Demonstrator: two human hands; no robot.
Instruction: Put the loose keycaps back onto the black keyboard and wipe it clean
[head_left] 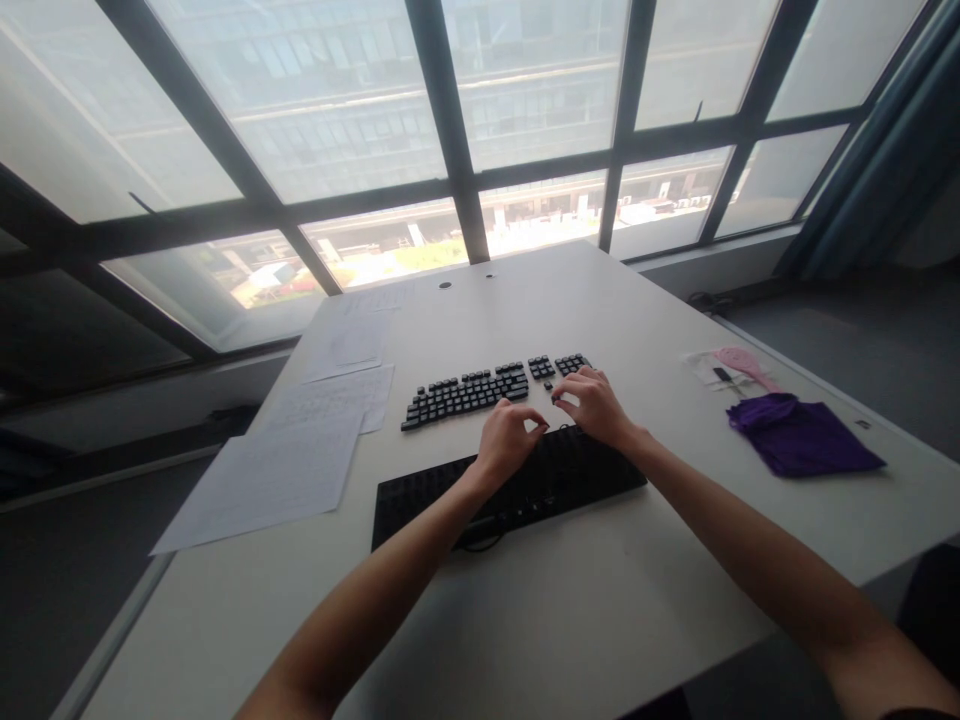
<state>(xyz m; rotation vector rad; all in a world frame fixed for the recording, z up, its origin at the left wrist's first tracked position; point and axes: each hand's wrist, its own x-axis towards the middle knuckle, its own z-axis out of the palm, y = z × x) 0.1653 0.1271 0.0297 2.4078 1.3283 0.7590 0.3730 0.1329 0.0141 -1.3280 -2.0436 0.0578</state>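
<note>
A black keyboard base [421,508] lies on the white table, a bit of its cable looping out at the near edge. Beyond it, loose black keycaps [466,394] are laid out in rows, with smaller groups of keycaps [541,367] to their right. My right hand [594,404] hovers over the base's far right part, thumb and fingers pinching a small dark keycap [555,399]. Just left of it, my left hand [508,436] is above the base with its thumb and fingertips closed together. Whether anything sits between them is too small to tell.
Printed paper sheets [277,485] cover the table's left side. On the right lie a folded purple cloth [806,436], a pink slotted tool [746,363] and a small black-headed item [724,376]. Windows [360,100] rise beyond the table's far edge.
</note>
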